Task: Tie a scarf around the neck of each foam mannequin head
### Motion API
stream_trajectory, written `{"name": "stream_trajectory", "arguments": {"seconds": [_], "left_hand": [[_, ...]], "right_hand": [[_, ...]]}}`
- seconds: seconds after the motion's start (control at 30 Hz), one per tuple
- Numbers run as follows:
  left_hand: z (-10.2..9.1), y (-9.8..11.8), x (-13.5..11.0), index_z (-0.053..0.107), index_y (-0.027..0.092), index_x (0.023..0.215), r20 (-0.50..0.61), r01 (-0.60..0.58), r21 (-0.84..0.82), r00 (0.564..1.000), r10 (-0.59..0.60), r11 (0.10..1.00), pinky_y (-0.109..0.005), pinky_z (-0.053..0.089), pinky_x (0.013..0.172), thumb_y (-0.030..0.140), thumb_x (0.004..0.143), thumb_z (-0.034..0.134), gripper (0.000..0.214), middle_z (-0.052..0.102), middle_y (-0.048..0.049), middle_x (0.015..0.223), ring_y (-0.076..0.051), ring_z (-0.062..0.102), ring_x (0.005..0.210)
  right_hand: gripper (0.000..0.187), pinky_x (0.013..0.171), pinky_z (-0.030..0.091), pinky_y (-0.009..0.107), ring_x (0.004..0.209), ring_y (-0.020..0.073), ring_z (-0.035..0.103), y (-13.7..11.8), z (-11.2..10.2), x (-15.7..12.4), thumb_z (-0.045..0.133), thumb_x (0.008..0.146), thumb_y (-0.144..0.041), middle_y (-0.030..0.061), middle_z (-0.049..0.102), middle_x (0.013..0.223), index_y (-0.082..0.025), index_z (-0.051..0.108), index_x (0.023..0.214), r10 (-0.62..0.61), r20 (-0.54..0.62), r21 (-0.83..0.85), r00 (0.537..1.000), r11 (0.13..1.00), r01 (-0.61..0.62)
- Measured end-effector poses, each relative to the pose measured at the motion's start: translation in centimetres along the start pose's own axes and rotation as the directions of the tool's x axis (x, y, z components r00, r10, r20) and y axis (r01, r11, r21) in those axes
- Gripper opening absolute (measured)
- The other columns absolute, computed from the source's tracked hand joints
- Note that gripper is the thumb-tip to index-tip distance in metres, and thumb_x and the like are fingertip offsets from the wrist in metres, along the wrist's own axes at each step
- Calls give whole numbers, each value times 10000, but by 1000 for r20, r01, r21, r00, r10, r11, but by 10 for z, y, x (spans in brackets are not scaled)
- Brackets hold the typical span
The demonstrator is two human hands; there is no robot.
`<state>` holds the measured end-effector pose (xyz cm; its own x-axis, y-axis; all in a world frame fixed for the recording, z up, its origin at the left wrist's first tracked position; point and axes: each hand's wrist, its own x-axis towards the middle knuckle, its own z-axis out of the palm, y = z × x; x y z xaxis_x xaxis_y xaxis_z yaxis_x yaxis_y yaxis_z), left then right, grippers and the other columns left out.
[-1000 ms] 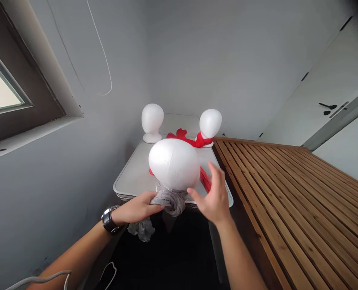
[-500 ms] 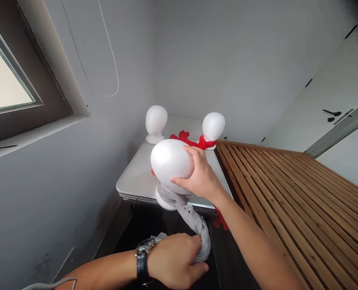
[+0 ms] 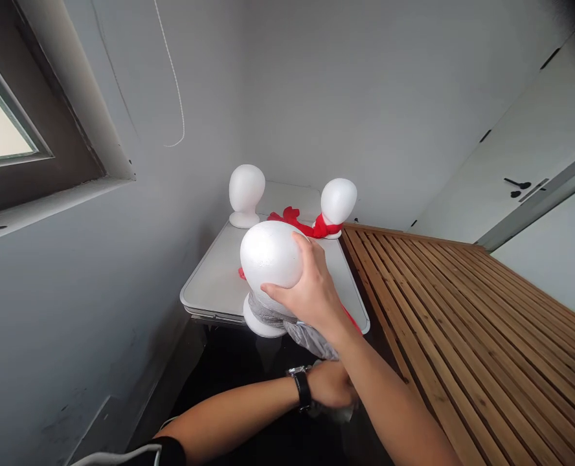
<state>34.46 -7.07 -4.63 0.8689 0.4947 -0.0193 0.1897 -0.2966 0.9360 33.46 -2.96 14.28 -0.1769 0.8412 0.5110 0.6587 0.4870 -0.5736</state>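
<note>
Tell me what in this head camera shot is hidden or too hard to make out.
- Left hand: mostly behind the right forearm, so its grip on the grey scarf cannot be confirmed.
- Neck of the nearest foam head: covered by the scarf and the right hand.
- Red scarf on the table: its near part is hidden behind the nearest head.
- Dark marks on the right wall: too small to identify.

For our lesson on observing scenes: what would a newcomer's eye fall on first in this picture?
First, the white foam head at the near edge of the grey table, gripped by the right hand, with a grey scarf around its neck running down to the left hand. Behind it, a red scarf wraps a second foam head at the far right corner.
</note>
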Motion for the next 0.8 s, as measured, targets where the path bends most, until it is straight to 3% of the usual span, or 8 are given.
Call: {"name": "stream_trajectory", "arguments": {"seconds": [0.17, 0.27, 0.37, 0.43, 0.53, 0.7, 0.77, 0.8], "left_hand": [[13, -42, -63, 720, 210, 815, 161, 187, -130, 973, -165, 974, -262, 558, 721, 416, 765, 792, 225, 704, 5, 750, -171, 684, 758], [-11, -45, -105, 654, 183, 776, 49, 239, -71, 970, -236, 968, -228, 475, 633, 340, 759, 771, 196, 648, 18, 727, -130, 597, 678], [-54, -26, -142, 608, 195, 839, -85, 267, 63, 961, -262, 962, -239, 407, 608, 343, 810, 743, 203, 612, 26, 750, -124, 535, 667], [-91, -5, -159, 604, 201, 901, -114, 254, 146, 964, -239, 956, -248, 388, 618, 374, 854, 721, 214, 604, 23, 780, -125, 511, 679], [-160, 27, -164, 619, 196, 989, -120, 247, 271, 968, -222, 930, -270, 410, 658, 505, 911, 689, 326, 633, -6, 845, -147, 524, 715], [-310, 69, -109, 683, 211, 992, -223, 337, 474, 940, -259, 813, -309, 477, 774, 389, 944, 643, 188, 702, -44, 927, -216, 639, 838], [-363, 82, -68, 708, 186, 991, -430, 467, 585, 872, -235, 663, -345, 498, 840, 310, 940, 646, 147, 706, -65, 922, -252, 674, 872], [-383, 86, -46, 714, 164, 1059, -608, 565, 583, 780, -147, 585, -371, 501, 903, 256, 915, 665, 177, 715, -92, 991, -281, 690, 939]], "right_hand": [[1026, 1165, 494, 640, 1432, 379, 497, 17, -25, 15, 881, 734, -508, 125, 461, 1565, -314, 336, 1582, -60, -206, -49, 977, 998, 51], [1022, 1177, 445, 690, 1449, 409, 471, 38, -67, 31, 845, 750, -547, 142, 445, 1572, -281, 317, 1584, -125, -425, -185, 897, 981, 49], [1068, 1202, 418, 674, 1477, 413, 445, 68, -115, 38, 844, 742, -573, 170, 396, 1602, -258, 280, 1592, -230, -596, -329, 770, 944, 27], [1105, 1199, 412, 679, 1472, 421, 441, 88, -137, 36, 871, 702, -583, 181, 388, 1600, -274, 280, 1584, -280, -661, -400, 696, 916, -11], [1128, 1197, 391, 697, 1473, 442, 414, 114, -149, 31, 908, 664, -550, 170, 384, 1598, -337, 286, 1582, -216, -705, -399, 676, 908, -126], [1140, 1194, 413, 623, 1472, 434, 393, 139, -123, 48, 916, 663, -484, 209, 384, 1575, -259, 303, 1598, -17, -705, -293, 709, 917, -270], [1131, 1160, 447, 599, 1460, 420, 408, 147, -107, 67, 896, 680, -487, 204, 357, 1579, -268, 281, 1604, 67, -687, -245, 723, 916, -317], [1133, 1131, 466, 602, 1442, 421, 422, 151, -100, 78, 887, 681, -499, 201, 344, 1577, -276, 268, 1604, 102, -678, -229, 728, 912, -341]]}}
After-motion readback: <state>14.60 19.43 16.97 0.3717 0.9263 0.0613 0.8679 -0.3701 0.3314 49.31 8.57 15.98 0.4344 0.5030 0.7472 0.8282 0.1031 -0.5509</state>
